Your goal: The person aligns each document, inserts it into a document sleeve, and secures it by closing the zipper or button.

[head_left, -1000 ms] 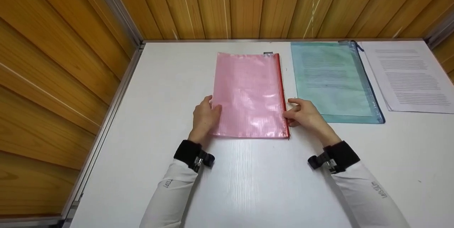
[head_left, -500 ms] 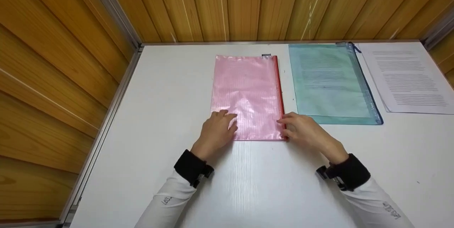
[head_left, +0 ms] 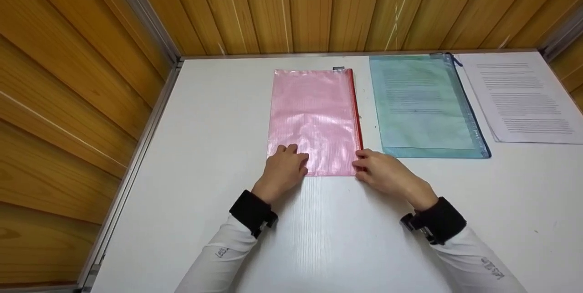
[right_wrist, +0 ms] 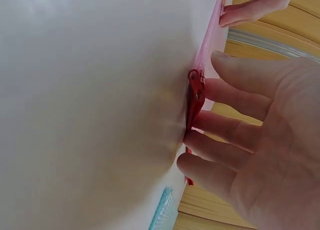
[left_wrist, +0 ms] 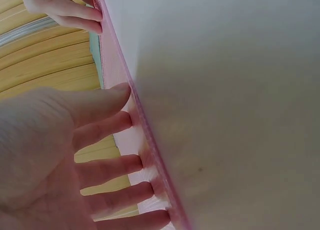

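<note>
Left hand [head_left: 283, 170] and right hand [head_left: 385, 172] well apart, fairly straight-fingered, touching the pink folder [head_left: 314, 110] at its near corners and hiding both; it lies on the table [head_left: 205, 138], mostly beyond them. Red zip pull [right_wrist: 196, 84] shows beside the right; contents, if any, hard to make out. Teal folder [head_left: 437, 153], rightward, holds printed paper [head_left: 423, 124], text illegible.

White table [head_left: 319, 238] under 2 folders [head_left: 312, 101] and papers [head_left: 526, 97]
</note>
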A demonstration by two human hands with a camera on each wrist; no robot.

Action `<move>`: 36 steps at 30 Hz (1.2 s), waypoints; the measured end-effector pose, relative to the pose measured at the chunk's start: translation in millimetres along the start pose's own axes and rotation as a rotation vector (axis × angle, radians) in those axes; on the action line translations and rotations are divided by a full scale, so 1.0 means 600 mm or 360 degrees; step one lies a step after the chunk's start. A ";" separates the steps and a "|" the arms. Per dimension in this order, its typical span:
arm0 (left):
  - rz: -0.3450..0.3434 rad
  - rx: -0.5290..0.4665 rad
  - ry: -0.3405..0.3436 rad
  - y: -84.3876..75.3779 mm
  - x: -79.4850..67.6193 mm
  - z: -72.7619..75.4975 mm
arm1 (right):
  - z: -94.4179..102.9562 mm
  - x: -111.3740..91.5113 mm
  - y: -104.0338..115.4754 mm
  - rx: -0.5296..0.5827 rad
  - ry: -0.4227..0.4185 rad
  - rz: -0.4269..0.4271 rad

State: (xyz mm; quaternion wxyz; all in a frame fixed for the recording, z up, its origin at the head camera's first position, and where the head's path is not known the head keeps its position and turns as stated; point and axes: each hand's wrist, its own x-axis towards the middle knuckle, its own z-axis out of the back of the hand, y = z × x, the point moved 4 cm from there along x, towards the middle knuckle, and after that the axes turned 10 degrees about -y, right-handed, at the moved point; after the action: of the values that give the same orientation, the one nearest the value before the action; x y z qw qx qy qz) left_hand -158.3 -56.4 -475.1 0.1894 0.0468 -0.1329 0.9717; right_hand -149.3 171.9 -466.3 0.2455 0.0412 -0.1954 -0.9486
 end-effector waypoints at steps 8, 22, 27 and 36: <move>0.0046 0.0025 0.0055 0.016 0.026 -0.003 | -0.003 0.027 -0.010 0.0054 0.0005 -0.0075; 0.0185 -0.0117 0.0076 0.031 0.050 -0.012 | -0.006 0.056 -0.032 0.0186 0.0067 -0.0135; 0.0215 -0.0135 0.0077 0.032 0.044 -0.013 | 0.022 0.037 -0.060 0.0434 0.0053 -0.0172; 0.0231 -0.0160 0.0083 0.025 0.041 -0.016 | 0.121 -0.053 -0.186 0.0334 -0.0594 -0.0253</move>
State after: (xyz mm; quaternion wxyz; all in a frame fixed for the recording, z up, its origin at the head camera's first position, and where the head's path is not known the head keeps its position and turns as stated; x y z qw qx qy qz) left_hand -187.3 -58.4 -484.3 0.1241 0.0023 -0.1796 0.9759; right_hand -184.3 302.4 -443.5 0.1238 -0.0946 -0.3312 -0.9306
